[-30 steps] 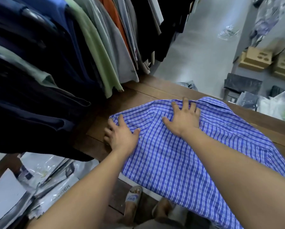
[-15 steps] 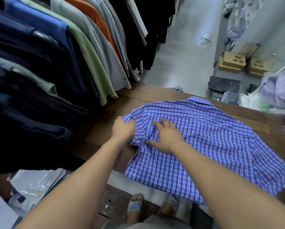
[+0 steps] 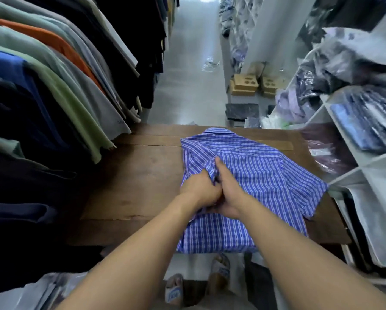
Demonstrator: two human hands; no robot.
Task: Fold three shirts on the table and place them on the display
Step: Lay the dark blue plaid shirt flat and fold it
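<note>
A blue and white checked shirt lies on the dark wooden table, its collar at the far edge and its hem hanging over the near edge. Its left side is folded inward over the body. My left hand grips the folded left sleeve fabric at the shirt's middle. My right hand lies right against it, fingers stretched forward and pressing on the cloth beside the fold. The right sleeve spreads out flat toward the table's right edge.
A rail of hanging shirts crowds the table's left side. White shelves with bagged clothes stand at the right. Cardboard boxes sit on the grey aisle floor beyond the table. Plastic bags lie at lower left.
My left hand has pulled the shirt's left side inward to the right over the body. My right hand slid back toward me to meet it. The view has swung to face the aisle.
</note>
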